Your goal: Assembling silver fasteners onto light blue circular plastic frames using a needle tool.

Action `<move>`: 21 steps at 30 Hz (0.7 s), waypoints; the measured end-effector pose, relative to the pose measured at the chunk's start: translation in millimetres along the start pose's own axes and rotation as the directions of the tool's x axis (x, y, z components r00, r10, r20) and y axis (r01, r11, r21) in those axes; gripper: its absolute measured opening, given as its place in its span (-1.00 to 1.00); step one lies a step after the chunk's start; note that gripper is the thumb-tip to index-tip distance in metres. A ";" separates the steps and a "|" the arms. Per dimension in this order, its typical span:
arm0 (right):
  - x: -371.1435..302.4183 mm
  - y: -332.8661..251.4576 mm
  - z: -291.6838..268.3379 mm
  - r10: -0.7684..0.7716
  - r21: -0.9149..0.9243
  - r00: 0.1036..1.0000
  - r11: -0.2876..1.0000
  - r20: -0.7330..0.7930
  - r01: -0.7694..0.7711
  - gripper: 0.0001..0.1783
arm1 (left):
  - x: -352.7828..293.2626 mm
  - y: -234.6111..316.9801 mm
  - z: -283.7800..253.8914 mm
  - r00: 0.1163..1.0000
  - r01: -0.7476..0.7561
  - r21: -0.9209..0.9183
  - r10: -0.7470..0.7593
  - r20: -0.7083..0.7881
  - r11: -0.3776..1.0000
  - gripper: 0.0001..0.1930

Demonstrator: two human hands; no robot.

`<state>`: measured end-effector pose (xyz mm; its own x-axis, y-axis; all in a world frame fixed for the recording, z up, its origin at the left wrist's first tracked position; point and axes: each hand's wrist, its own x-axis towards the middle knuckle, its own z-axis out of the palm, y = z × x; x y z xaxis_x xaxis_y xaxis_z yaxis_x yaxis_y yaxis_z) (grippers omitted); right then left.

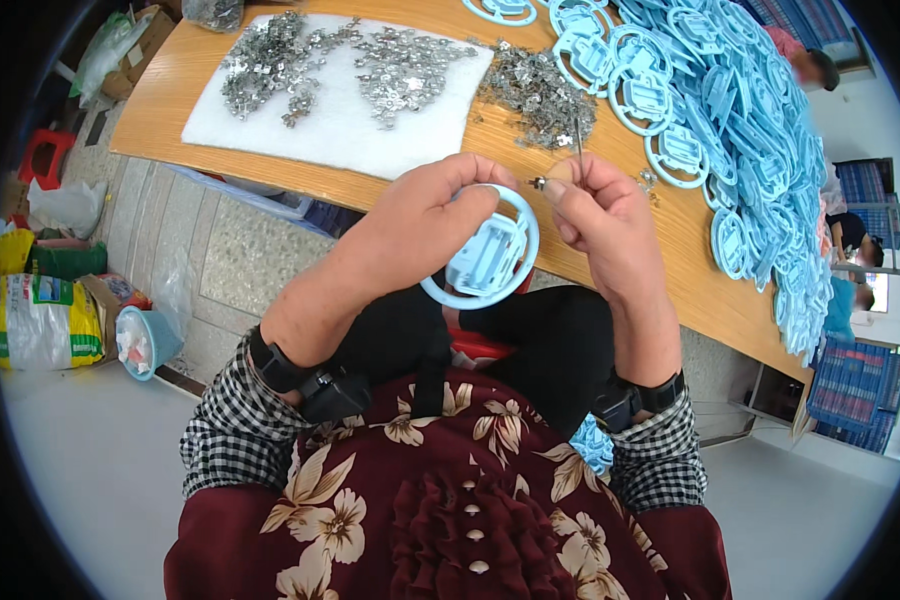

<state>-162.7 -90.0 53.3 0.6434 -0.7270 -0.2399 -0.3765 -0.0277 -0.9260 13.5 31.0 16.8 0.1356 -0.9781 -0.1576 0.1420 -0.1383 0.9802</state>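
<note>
The left hand (435,215) grips a round light-blue plastic frame (490,262) near the table's edge, above the person's lap. Its thumb lies over the upper rim and its fingers are bent around the far side, so the ring is pinched between them (how the hidden fingertips sit, I cannot tell). The frame's open face, with a boxy moulded insert inside the ring, is turned upward.

Just beside it, the right hand (605,215) has its thumb and index finger pressed together on a thin metal tool (578,135), which sticks up past the fingertips. A small dark-tipped piece (538,183) juts from the same pinch toward the left hand; whether it belongs to the tool, I cannot tell. The other right fingers are curled in.

Beyond the hands, a wooden table (150,110) carries a white foam pad (335,140). On the pad lie two spreads of small silvery metal clips (410,75) (a third heap sits on the bare wood, right of the pad). Farther right, a large pile of matching blue frames (730,100) covers that end of the table.
</note>
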 end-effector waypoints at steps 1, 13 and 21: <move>-2.3 4.6 -0.4 -0.076 -0.004 0.997 0.997 -0.019 0.076 -0.76 | 3.7 0.2 -0.8 1.000 -0.010 0.052 0.010 0.005 0.999 -0.73; -15.3 19.2 8.6 -0.334 -0.386 0.942 0.873 -0.030 0.297 -0.84 | 28.3 -9.4 5.1 0.982 -0.103 0.535 0.172 -0.080 0.839 -0.69; -8.9 14.8 13.2 -0.362 -0.496 0.932 0.806 0.017 0.323 -0.87 | 31.1 -10.1 3.4 0.986 -0.082 0.558 0.149 -0.076 0.826 -0.67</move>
<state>-165.1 -75.0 37.9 0.7474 -0.6557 0.1069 -0.4265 -0.5970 -0.6795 12.9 1.5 2.4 0.2296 -0.9731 -0.0188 -0.4406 -0.1211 0.8895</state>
